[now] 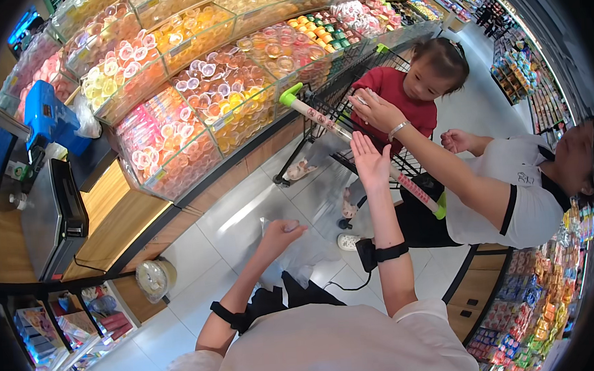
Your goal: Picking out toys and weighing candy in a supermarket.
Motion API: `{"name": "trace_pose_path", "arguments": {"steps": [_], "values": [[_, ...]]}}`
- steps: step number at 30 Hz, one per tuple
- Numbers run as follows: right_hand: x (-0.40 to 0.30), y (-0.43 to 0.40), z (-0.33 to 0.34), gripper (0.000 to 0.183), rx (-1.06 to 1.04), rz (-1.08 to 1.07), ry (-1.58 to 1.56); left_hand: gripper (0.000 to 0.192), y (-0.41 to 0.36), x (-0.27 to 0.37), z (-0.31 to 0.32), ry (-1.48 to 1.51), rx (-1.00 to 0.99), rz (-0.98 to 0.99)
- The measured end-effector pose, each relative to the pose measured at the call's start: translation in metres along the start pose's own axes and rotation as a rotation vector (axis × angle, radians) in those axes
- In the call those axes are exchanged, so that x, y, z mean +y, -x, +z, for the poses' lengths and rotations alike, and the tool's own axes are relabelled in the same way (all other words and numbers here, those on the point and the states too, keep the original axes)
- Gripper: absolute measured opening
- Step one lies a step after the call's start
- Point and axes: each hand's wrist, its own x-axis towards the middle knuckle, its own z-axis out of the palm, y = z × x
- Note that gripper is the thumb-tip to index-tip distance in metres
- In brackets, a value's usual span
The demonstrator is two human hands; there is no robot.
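Observation:
My left hand (282,235) grips a thin clear plastic bag (306,259), which hangs down over the floor. My right hand (371,155) is held out palm up with straight fingers and nothing on it. It appears just over the handle (318,115) of a black wire shopping cart (389,60); whether it touches the handle cannot be told. Close beyond it, another person's hand (371,109) with a bracelet seems to hold something small and pale, partly hidden by the fingers. A person in a red top (393,85) sits in the cart.
Clear-walled bins of jelly cups (219,88) run along the left and far side. A blue device (50,116) and a scale (57,220) stand at the left. A person in a white shirt (501,183) stands at the right, before shelves of packaged snacks (528,299).

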Motion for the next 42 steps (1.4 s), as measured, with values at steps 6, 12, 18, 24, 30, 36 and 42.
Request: {"name": "trace_pose_path", "arguments": {"steps": [6, 12, 18, 24, 30, 36, 42], "values": [[0.013, -0.001, 0.004, 0.078, -0.061, 0.084, -0.096, 0.034, -0.006, -0.006, 0.001, 0.163, -0.017, 0.158], [0.018, 0.014, 0.012, 0.078, -0.054, 0.101, -0.128, 0.016, -0.001, 0.007, -0.001, 0.041, 0.033, 0.084], [0.008, 0.035, 0.010, 0.064, -0.041, 0.103, -0.164, 0.014, -0.002, 0.021, 0.004, 0.094, -0.020, 0.101], [-0.003, 0.065, -0.004, 0.044, -0.289, 0.251, -0.063, 0.015, -0.016, 0.022, 0.024, -0.029, -0.048, 0.257], [0.003, 0.093, -0.020, 0.041, -0.100, 0.309, 0.058, 0.020, -0.021, 0.035, 0.050, 0.370, -0.073, 0.127], [-0.002, 0.083, -0.038, 0.048, -0.427, 0.510, -0.014, 0.037, -0.053, 0.032, 0.084, -0.041, 0.132, 0.371], [-0.015, 0.079, -0.034, 0.051, -0.480, 0.553, 0.073, 0.037, -0.045, 0.051, 0.089, -0.087, 0.185, 0.426]]}}
